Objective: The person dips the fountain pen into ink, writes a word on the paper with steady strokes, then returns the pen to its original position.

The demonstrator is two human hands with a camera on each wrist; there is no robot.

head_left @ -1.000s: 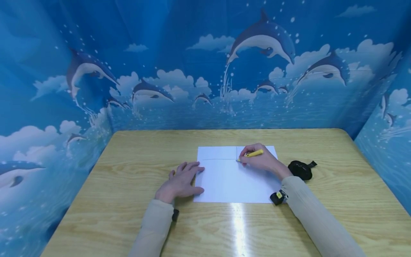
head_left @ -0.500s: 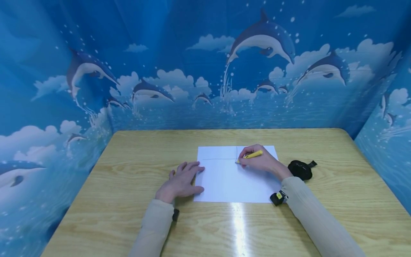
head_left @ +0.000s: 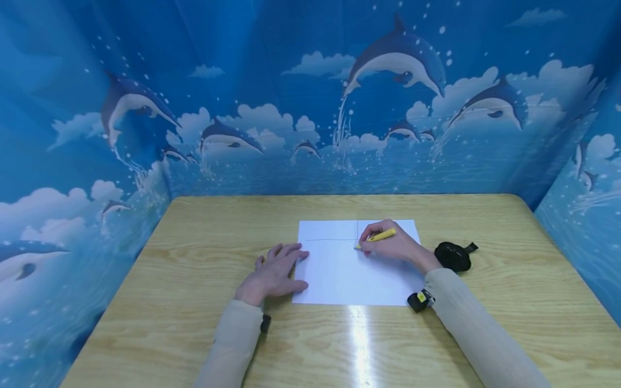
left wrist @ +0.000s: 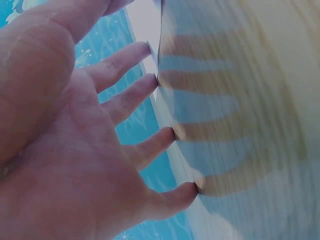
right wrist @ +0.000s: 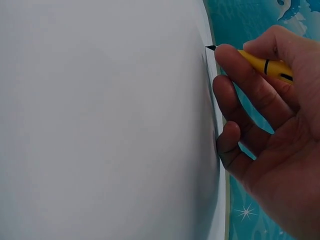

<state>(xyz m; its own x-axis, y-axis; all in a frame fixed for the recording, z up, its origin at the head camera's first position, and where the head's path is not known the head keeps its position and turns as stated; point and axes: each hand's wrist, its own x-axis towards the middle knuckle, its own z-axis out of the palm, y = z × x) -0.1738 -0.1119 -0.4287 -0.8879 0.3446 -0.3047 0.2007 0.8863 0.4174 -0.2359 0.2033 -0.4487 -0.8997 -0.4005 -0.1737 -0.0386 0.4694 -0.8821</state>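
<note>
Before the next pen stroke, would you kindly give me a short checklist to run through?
1. Pen grip: ok; the right hand pinches the yellow pen.
2. Pen tip touching the paper: cannot tell; it looks at or very near the surface.
3. Paper steadied: ok; the left hand has thumb and fingertips at its left edge.
4. Paper flat on the table: ok, as far as visible.
5. Right wrist free of the black object: cannot tell; they overlap in the head view.
</note>
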